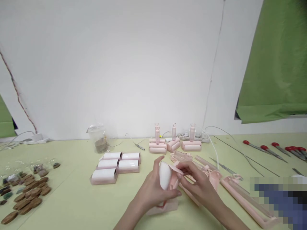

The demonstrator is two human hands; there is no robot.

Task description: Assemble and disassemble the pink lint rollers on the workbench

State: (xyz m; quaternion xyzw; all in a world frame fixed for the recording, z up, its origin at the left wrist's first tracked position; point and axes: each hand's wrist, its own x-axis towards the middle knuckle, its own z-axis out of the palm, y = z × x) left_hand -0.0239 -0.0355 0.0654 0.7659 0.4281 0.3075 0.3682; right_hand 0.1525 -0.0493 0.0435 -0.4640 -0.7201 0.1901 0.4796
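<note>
In my left hand point(155, 185) is a lint roller's white roll point(165, 175), gripped with the thumb in front and the fingers behind. Beside the roll, my right hand point(195, 180) pinches a thin pale pink plastic piece point(177, 169) between thumb and fingers. Below my left hand a pale pink case part point(164, 207) lies on the table, partly covered by the hand. Loose pink handles and frames point(216, 179) lie behind and right of my right hand, partly hidden by it.
White rolls in pink cases point(104, 175) sit left of centre. Pink lint rollers with upright handles point(157, 145) stand near the wall beside a power strip point(202, 138). Cork stoppers point(33, 193) lie far left, red-handled tools point(266, 148) far right. A plastic cup point(99, 140) stands behind.
</note>
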